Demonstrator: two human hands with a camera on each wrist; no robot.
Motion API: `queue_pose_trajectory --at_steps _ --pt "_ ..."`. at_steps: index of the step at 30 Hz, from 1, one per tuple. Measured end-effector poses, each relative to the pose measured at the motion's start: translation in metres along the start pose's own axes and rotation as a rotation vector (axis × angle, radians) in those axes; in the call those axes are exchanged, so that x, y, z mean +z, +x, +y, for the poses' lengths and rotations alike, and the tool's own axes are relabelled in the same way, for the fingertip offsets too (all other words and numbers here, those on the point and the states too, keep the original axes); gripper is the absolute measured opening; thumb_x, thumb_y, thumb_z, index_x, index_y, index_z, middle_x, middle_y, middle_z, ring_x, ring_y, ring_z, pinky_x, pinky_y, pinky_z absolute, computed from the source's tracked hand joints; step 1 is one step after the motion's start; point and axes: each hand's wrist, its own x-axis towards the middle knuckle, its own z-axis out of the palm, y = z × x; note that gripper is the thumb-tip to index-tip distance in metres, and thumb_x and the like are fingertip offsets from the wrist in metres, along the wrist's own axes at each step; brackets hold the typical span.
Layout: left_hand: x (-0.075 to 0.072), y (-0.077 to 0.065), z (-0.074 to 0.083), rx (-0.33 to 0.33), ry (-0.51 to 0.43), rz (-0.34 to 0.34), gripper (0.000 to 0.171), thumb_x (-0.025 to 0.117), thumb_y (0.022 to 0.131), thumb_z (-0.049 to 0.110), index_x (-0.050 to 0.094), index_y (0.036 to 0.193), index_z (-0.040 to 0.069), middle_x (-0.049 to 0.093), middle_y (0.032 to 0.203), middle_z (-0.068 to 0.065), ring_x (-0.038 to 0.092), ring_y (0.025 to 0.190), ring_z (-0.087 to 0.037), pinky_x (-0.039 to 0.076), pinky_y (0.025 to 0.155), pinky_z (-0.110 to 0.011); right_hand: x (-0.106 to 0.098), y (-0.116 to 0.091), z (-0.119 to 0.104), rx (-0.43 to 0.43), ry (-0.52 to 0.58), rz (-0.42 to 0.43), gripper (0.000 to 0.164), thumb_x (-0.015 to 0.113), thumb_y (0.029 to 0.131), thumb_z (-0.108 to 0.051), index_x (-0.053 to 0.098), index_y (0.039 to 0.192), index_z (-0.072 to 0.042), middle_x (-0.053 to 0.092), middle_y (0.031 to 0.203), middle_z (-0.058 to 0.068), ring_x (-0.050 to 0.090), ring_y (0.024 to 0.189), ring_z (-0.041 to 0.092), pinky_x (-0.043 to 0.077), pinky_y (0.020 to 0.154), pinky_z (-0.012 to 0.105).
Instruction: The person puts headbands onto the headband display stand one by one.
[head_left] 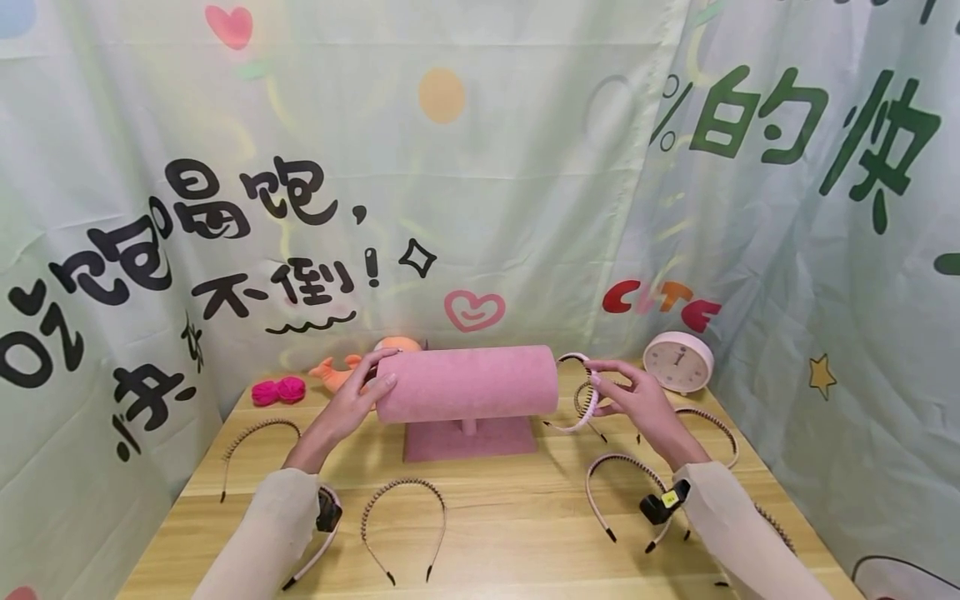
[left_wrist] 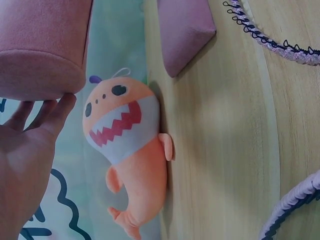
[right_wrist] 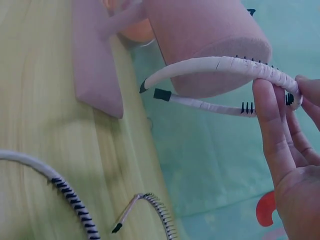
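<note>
A pink padded roll on a T-shaped headband stand (head_left: pixel 465 383) lies crosswise near the back of the table. At the roll's left end is my left hand (head_left: pixel 347 412), thumb on the front and fingertips touching the far edge of the end face (left_wrist: pixel 40 75). My right hand (head_left: pixel 641 404) pinches a pale pink headband (right_wrist: pixel 200 66) between thumb and fingers. That headband is held just off the roll's right end, its two dark tips (right_wrist: pixel 162 94) pointing toward the stand and its black comb teeth partly visible.
Several headbands lie about the table, including one at front centre (head_left: pixel 405 482) and one at right (head_left: pixel 622 457). An orange plush shark (left_wrist: pixel 142 175) sits behind the stand's left end. A bright pink bow (head_left: pixel 278 391) and a pink clock (head_left: pixel 678 362) stand at the back.
</note>
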Motion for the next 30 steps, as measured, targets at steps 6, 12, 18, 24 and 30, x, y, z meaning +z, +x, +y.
queue_pose_trajectory --at_steps 6,12,18,24,30 --pt "0.000 -0.001 0.000 -0.008 0.013 0.008 0.053 0.057 0.115 0.038 0.042 0.164 0.025 0.039 0.170 -0.016 0.037 0.159 -0.041 0.038 0.121 -0.066 0.006 0.010 -0.005 0.003 -0.006 0.015 0.051 0.069 0.109 -0.035 0.063 0.149 -0.005 0.055 0.152 0.023 0.073 0.097 0.012 0.067 0.087 0.040" --pt "0.000 -0.002 0.001 0.002 0.012 0.015 0.053 0.057 0.115 0.035 0.042 0.164 0.022 0.039 0.171 -0.018 0.034 0.160 -0.042 0.032 0.125 -0.069 0.013 0.018 -0.008 -0.003 0.016 0.000 0.053 0.068 0.110 -0.034 0.061 0.152 -0.004 0.056 0.151 0.024 0.073 0.102 0.015 0.067 0.087 0.041" --pt "0.000 -0.001 0.003 0.007 0.004 0.010 0.054 0.057 0.115 0.033 0.040 0.165 0.019 0.038 0.171 -0.019 0.033 0.161 -0.043 0.032 0.126 -0.069 0.020 0.025 -0.012 -0.001 0.045 -0.021 0.051 0.068 0.110 -0.033 0.061 0.152 -0.004 0.059 0.141 0.023 0.075 0.093 0.015 0.067 0.085 0.038" --pt "0.001 0.000 0.002 0.007 -0.006 0.002 0.054 0.057 0.115 0.034 0.040 0.164 0.020 0.040 0.169 -0.019 0.039 0.156 -0.041 0.041 0.119 -0.065 0.025 0.030 -0.015 -0.003 0.056 -0.025 0.049 0.069 0.110 -0.030 0.062 0.151 -0.005 0.058 0.150 0.022 0.076 0.094 0.014 0.067 0.083 0.037" --pt "0.001 0.000 0.001 0.010 -0.012 0.004 0.054 0.057 0.115 0.032 0.040 0.164 0.018 0.040 0.169 -0.019 0.038 0.157 -0.042 0.040 0.120 -0.065 0.033 0.036 -0.020 -0.015 0.059 -0.051 0.049 0.071 0.109 -0.029 0.063 0.151 -0.006 0.055 0.157 0.021 0.076 0.100 0.013 0.067 0.082 0.039"
